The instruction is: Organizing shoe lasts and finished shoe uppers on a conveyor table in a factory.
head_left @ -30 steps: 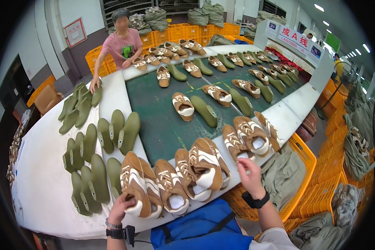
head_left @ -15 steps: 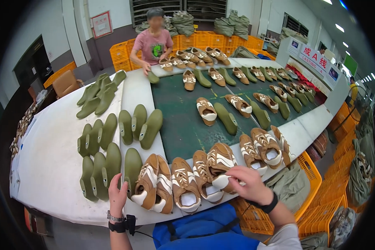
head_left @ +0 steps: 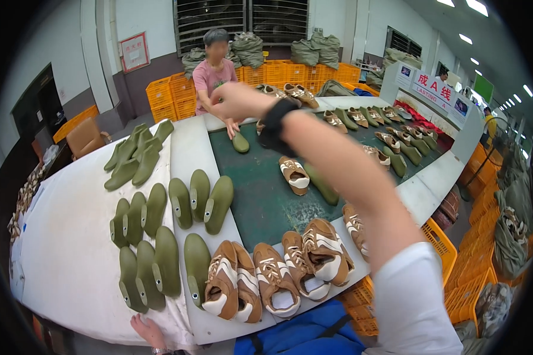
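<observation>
Your counter point(head_left: 71, 260) curves round a dark green belt point(head_left: 260, 195), and everything turns on reach. Your right hand point(head_left: 238, 100) is thrown far out over the belt, up toward its far end. The closest thing under it is one green last point(head_left: 240, 142), on the belt just below your wrist, long axis running away from you. The tan shoes point(head_left: 272, 278) lie close in at the counter's near edge, toes toward you, well behind that arm. Your left hand point(head_left: 148, 331) rests low on the counter's near rim, right beside the green lasts point(head_left: 151, 269), so it's the nearer one to both lasts and shoes.

Right hand: fingers loosely curled, nothing seen in them, though the palm faces away. Left hand: cut off by the frame edge, so I can't tell its grip. A co-worker's hand point(head_left: 231, 128) touches the belt beside that single last.
</observation>
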